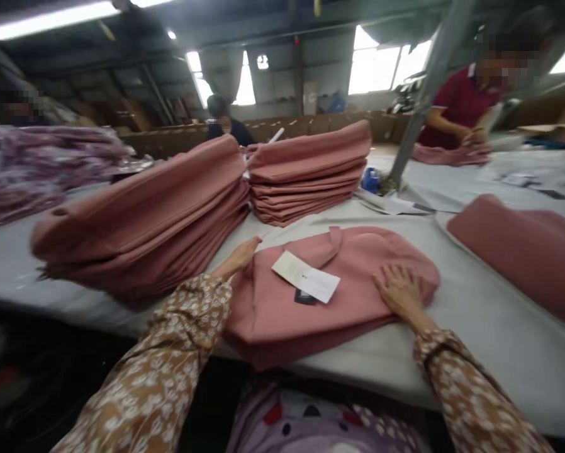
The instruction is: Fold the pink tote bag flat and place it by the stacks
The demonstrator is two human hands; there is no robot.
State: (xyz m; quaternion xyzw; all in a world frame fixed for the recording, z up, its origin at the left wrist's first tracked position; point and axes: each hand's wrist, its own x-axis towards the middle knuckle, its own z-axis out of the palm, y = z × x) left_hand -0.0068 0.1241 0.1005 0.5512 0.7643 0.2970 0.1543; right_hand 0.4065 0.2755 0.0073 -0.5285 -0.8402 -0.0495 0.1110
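The right hand (pixel 400 290) is lying flat, fingers spread, pressing on the right end of a folded pink cloth (pixel 358 264); nothing is clamped in it. The left hand (pixel 239 257) is resting along the cloth's left edge with fingers stretched out together, touching the fabric rather than gripping it. The cloth is lying on the white tabletop (pixel 462 302) directly before the person, near its front edge, already doubled into a thick bundle, with a white paper tag (pixel 306 277) lying on its top and a small dark label just below the tag.

Judging from how things lie, this piece is looking folded and is being smoothed or steadied, not yet placed with the others. Behind the cloth to the left, a tall leaning stack of pink cloths (pixel 141 214) is sitting, and straight behind the cloth a neater second stack (pixel 306 176) is standing just beside it, so much folding appears done. To the right of the cloth, more pink fabric (pixel 523 251) is lying looser, seemingly still waiting. Farther behind, a person in a dark red shirt (pixel 457 100) is handling similar fabric.
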